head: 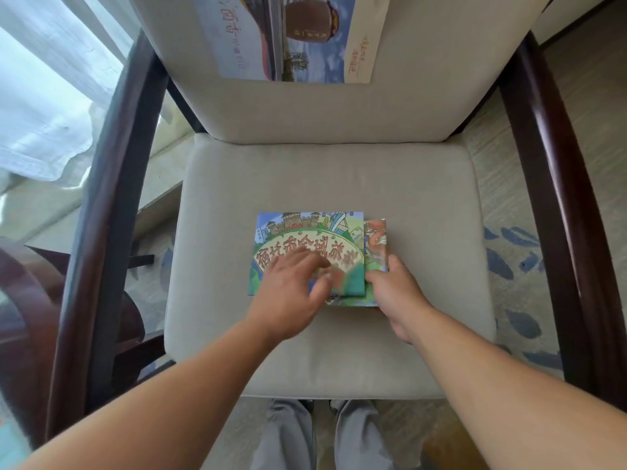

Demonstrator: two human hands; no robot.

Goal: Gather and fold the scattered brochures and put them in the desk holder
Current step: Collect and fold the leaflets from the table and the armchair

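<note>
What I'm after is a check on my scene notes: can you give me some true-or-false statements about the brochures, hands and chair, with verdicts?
The illustrated brochure lies on the seat cushion. True.
The left hand lifts that brochure clear of the cushion. False: it lies on top of it, fingers fairly straight.
The right hand grips the brochure's right edge. True.
The second brochure lies on the floor. False: it leans unfolded against the backrest.
A desk holder stands on the seat. False: none is in view.
</note>
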